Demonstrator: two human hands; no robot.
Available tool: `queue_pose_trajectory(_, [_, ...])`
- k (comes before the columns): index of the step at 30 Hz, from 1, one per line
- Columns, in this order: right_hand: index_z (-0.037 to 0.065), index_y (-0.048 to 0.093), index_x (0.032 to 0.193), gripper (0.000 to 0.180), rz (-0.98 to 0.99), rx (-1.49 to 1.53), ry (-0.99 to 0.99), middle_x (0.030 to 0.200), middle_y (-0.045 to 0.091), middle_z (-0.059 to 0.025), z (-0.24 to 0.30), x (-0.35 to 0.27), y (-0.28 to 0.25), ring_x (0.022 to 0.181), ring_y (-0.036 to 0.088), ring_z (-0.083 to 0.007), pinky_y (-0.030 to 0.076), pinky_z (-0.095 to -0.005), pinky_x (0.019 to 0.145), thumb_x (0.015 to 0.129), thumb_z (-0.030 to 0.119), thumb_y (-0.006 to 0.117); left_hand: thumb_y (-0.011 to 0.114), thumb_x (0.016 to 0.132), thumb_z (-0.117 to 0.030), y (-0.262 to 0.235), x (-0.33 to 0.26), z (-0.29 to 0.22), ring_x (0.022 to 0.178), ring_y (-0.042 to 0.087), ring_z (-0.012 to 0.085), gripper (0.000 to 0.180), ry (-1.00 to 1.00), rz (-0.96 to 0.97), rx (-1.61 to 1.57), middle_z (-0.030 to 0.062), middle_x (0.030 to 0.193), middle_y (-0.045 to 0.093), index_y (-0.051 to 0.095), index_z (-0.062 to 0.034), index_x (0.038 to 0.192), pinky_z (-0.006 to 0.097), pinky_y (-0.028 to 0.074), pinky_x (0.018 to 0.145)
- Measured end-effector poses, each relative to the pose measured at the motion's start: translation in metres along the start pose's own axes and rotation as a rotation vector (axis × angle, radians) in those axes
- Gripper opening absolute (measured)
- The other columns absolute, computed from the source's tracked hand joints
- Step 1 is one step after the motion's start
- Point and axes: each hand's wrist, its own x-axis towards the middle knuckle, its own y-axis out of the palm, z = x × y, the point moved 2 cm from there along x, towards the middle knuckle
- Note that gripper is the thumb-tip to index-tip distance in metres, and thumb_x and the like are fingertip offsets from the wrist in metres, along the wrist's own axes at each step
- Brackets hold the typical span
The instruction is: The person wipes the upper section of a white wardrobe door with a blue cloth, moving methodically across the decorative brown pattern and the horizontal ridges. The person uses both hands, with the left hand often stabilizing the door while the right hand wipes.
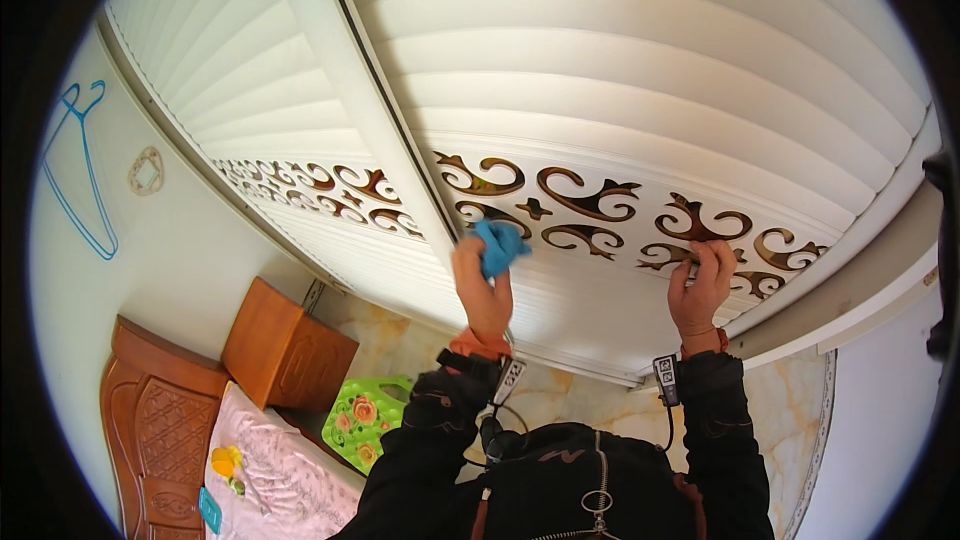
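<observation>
My left hand (483,285) is closed round a crumpled blue cloth (500,247), held against the white sliding door (590,300) near its left frame edge. The cloth lies just below a band of dark scroll-shaped cutouts (590,195) that runs across the door. Further right, my right hand (703,290) rests at the same band with its fingers bent against the cutouts. Whether those fingertips hold anything is hidden. White louvred slats fill the door above the band.
A second louvred door (250,70) stands to the left. Beyond it are a blue hanger (85,175) on the wall, a wooden nightstand (285,345), a carved headboard (165,430), a bed with pink bedding (275,455) and a green floral stool (365,415). Marbled tiles (570,395) cover the floor.
</observation>
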Motion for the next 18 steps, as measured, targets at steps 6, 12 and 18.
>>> queue_pose_trajectory(6, [0.000,0.061,0.109,0.034,0.002,-0.007,0.029,0.109,0.054,-0.0153,-0.002,-0.005,0.002,0.097,0.058,-0.0314,0.050,-0.0368,0.080,0.075,-0.006,0.063,0.060,0.077,0.009,0.012,0.096,-0.018,0.115,0.049,0.0415,0.044,0.242,-0.168,0.189,0.0226,0.127,0.048,0.053,0.0026,0.120,0.045,0.041,0.100])
queue_pose_trajectory(12, [0.000,0.062,0.109,0.034,0.002,-0.023,0.019,0.111,0.054,-0.0155,-0.004,-0.005,0.003,0.098,0.058,-0.0315,0.051,-0.0366,0.079,0.075,-0.005,0.064,0.057,0.073,0.011,0.021,0.069,0.006,0.112,0.050,0.0430,0.046,0.257,-0.123,0.134,0.0226,0.124,0.049,0.054,0.0028,0.118,0.045,0.042,0.098])
queue_pose_trajectory(18, [0.001,0.063,0.110,0.035,0.001,0.005,-0.005,0.111,0.054,-0.0151,-0.004,-0.003,0.002,0.098,0.058,-0.0313,0.052,-0.0364,0.079,0.075,-0.005,0.064,0.054,0.069,0.016,0.011,0.003,0.018,0.107,0.052,0.0424,0.043,-0.022,0.143,0.102,0.0200,0.116,0.051,0.060,-0.0007,0.108,0.041,0.044,0.096])
